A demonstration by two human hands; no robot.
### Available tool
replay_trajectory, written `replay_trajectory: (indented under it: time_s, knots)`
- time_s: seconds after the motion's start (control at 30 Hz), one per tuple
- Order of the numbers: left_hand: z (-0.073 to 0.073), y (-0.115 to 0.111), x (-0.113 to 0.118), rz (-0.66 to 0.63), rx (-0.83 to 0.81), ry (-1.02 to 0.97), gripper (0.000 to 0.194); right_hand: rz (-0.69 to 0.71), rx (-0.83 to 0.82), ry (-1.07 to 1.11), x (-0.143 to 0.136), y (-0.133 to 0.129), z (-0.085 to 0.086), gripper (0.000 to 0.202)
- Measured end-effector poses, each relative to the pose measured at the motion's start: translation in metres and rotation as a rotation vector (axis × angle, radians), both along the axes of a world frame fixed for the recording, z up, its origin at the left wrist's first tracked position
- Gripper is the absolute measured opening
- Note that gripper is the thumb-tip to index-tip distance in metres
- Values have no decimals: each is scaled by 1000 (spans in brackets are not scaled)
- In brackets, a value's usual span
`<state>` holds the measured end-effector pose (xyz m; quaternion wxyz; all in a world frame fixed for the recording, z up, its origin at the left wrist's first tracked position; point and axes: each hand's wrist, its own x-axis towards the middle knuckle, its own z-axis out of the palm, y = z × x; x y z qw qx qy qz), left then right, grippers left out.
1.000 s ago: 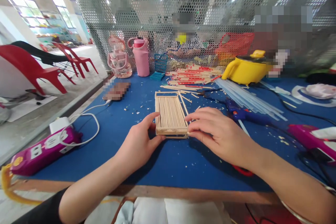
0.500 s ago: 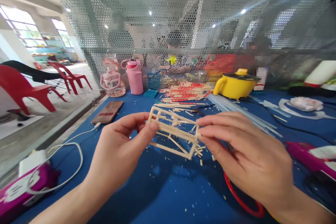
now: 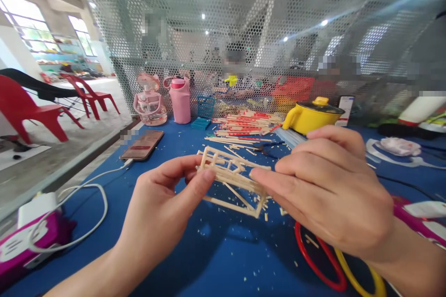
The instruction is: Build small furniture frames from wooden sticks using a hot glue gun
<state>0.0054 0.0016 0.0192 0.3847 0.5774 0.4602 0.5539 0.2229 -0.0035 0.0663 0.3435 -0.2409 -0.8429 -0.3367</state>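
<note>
A small box-shaped frame of thin wooden sticks (image 3: 232, 204) is held above the blue table, tilted down to the right. My left hand (image 3: 170, 195) pinches its left end between thumb and fingers. At the right end, a fingertip of my right hand (image 3: 334, 190) lies over the upper bars. The other fingers of that hand are curled, and its thumb is hidden. Below and behind the frame are short stick offcuts (image 3: 266, 216) and crumbs. Red and yellow handle loops (image 3: 318, 260) show beneath my right wrist.
Loose sticks (image 3: 244, 123) are piled behind, near a yellow pot (image 3: 311, 118). A phone (image 3: 142, 145) with a white cable, a pink bottle (image 3: 180, 102) and a clear pink jug (image 3: 150, 104) stand left. Purple power strips (image 3: 52, 236) flank both sides. A perforated metal screen (image 3: 216, 23) closes the back.
My right hand has turned and its fingers have shifted from the frame's right edge onto its upper bars, with the outer fingers raised. My left hand keeps its hold.
</note>
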Motion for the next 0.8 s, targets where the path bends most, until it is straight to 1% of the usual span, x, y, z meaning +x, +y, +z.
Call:
replay_trajectory:
  time_s: [0.17, 0.43, 0.6, 0.8]
  knots:
    - [0, 2, 1, -1, -4, -9, 25, -24, 5, -12, -3, 3, 0, 8]
    - [0, -1, 0, -1, -4, 22, 24, -71, 26, 21, -7, 4, -6, 11]
    - [-1, -1, 0, -3, -11, 29, 26, -67, 14, 13, -7, 5, -6, 10]
    - [0, -1, -1, -6, -11, 36, 27, -49, 50, 2, -7, 5, -5, 10]
